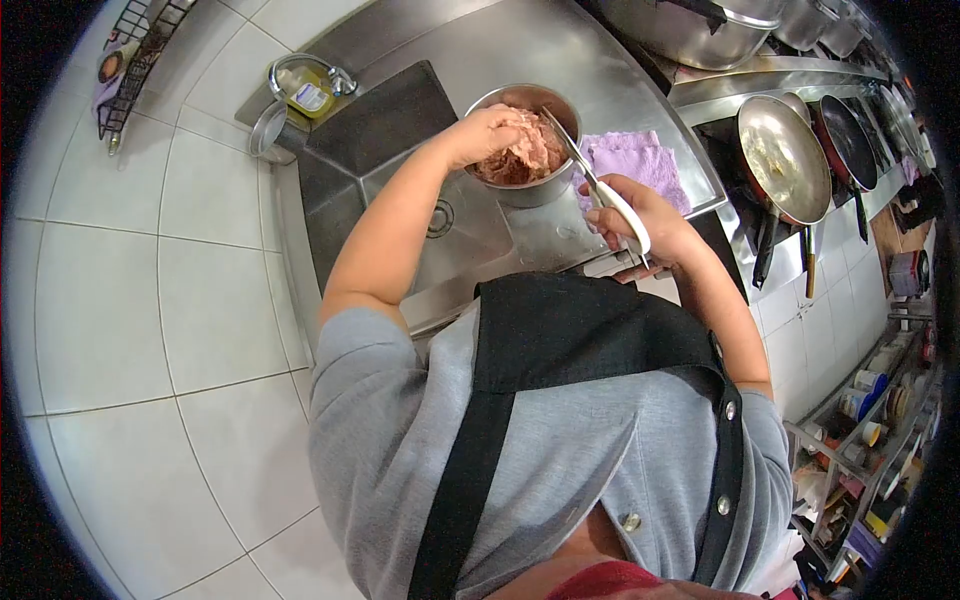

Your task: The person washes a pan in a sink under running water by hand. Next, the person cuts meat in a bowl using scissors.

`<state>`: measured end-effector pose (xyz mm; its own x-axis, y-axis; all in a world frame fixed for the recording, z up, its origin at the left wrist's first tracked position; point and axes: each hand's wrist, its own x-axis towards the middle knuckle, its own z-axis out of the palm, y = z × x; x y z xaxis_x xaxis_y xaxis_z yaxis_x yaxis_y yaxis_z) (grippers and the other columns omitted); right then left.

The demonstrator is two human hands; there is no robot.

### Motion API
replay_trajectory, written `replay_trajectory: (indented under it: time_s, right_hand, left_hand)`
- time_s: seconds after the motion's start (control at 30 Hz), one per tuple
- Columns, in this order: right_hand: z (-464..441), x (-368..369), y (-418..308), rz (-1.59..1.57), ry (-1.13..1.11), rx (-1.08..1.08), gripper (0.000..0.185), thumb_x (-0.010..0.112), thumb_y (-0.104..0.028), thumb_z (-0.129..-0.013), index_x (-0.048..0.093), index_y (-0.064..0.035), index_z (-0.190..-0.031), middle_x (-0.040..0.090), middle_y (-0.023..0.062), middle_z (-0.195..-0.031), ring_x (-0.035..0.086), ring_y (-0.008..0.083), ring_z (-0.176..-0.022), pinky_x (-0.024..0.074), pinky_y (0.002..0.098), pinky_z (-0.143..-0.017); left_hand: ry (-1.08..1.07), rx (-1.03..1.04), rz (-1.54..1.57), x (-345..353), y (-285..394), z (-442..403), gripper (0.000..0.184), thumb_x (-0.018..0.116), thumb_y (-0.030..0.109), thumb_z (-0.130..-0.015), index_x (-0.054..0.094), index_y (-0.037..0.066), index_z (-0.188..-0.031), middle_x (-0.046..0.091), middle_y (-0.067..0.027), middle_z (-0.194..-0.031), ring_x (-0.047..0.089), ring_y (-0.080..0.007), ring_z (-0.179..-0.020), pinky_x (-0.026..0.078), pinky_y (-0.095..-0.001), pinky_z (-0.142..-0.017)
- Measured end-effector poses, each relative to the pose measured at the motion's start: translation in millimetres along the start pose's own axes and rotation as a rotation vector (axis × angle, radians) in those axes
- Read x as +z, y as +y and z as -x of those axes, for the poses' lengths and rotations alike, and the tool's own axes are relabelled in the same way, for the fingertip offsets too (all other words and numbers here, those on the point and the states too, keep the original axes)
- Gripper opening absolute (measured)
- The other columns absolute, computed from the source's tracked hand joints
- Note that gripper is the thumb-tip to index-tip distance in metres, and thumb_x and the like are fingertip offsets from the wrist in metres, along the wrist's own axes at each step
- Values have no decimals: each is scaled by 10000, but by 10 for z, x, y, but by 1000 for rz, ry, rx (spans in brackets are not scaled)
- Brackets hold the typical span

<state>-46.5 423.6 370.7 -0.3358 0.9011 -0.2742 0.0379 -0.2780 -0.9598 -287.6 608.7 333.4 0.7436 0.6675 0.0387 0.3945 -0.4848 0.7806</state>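
A steel pot (535, 190) stands on the metal counter beside the sink, with pink raw meat (530, 160) inside. My left hand (487, 136) is closed on some of the meat at the pot's left side. In my right hand (640, 215) are scissors (628, 215) with white handles, gripped just right of the pot. Their blades reach over the pot's right rim to the meat. A folded purple cloth (640, 165) lies on the counter, behind and right of my right hand.
The sink (400, 195) lies left of the pot, with a tap (342, 80) and a yellow bottle (308, 95) at its back corner. Pans (785, 160) sit on the stove at right, a large pot (690, 30) behind. Racks of items (860, 410) stand at far right.
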Motion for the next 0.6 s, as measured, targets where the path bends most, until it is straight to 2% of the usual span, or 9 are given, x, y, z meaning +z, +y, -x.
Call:
replay_trajectory:
  time_s: [0.03, 0.1, 0.13, 0.2, 0.23, 0.27, 0.33, 0.47, 0.6]
  right_hand:
    - [-1, -1, 2, -23, -13, -11, 418, 648, -183, -811, 501, -11, -1162, 537, 15, -723, 500, 84, -567, 405, 220, -516]
    - [16, 12, -22, -71, -29, -21, 470, 656, -253, -799, 501, -10, -1170, 554, 28, -742, 530, 103, -590, 424, 230, -547]
    - [21, 15, -32, -72, -25, -29, 470, 656, -253, -799, 501, -10, -1170, 554, 28, -742, 530, 103, -590, 424, 230, -547]
    - [25, 18, -44, -136, -66, -13, 484, 662, -264, -790, 502, -5, -1166, 564, 40, -769, 537, 108, -599, 427, 234, -554]
    - [17, 18, -49, -116, -67, -7, 519, 675, -269, -783, 485, -2, -1185, 563, 46, -787, 533, 104, -628, 425, 232, -569]
    - [6, 15, -36, -117, -67, -9, 519, 675, -269, -783, 485, -2, -1185, 563, 46, -787, 533, 104, -628, 425, 232, -569]
    - [-37, 13, 18, 21, -32, -51, 565, 693, -282, -774, 463, -1, -1206, 560, 45, -787, 521, 98, -652, 420, 227, -582]
    - [-105, -11, 83, 307, 55, -171, 516, 663, -237, -800, 458, -37, -1229, 522, 10, -755, 506, 90, -661, 411, 239, -604]
    - [-99, -25, -27, -42, -116, -32, 565, 678, -279, -790, 449, -18, -1236, 550, 41, -810, 539, 120, -681, 431, 252, -622]
  left_hand:
    - [-1, 4, -5, 8, 58, 21, 265, 535, 204, -834, 600, 0, -989, 610, -98, -962, 583, -237, -908, 463, -333, -775]
    - [13, -382, 547, 25, 209, 66, 257, 506, 162, -870, 570, 5, -1063, 581, -72, -1057, 568, -171, -953, 444, -290, -856]
    - [10, -377, 540, 26, 255, 77, 257, 506, 162, -870, 570, 5, -1063, 581, -72, -1057, 568, -171, -953, 444, -290, -856]
    - [102, -412, 835, 35, 346, 110, 269, 491, 177, -889, 559, 6, -1085, 593, -86, -1081, 580, -178, -989, 468, -331, -871]
    - [140, -361, 836, 5, 469, 134, 257, 486, 195, -903, 567, 17, -1070, 604, -109, -1078, 580, -214, -1032, 484, -404, -888]
    - [139, -360, 834, -33, 478, 127, 257, 486, 195, -903, 567, 17, -1070, 604, -109, -1078, 580, -214, -1032, 484, -404, -888]
    - [134, -227, 1098, -128, 508, 129, 253, 477, 213, -918, 568, 22, -1056, 602, -131, -1100, 591, -243, -1026, 509, -407, -869]
    - [166, -185, 1076, -228, 604, 155, 234, 453, 190, -928, 547, 29, -1069, 597, -149, -1116, 605, -267, -1009, 532, -399, -840]
    - [69, -243, 1020, -269, 631, 158, 239, 439, 158, -926, 509, 32, -1117, 589, -144, -1126, 597, -274, -1025, 507, -432, -877]
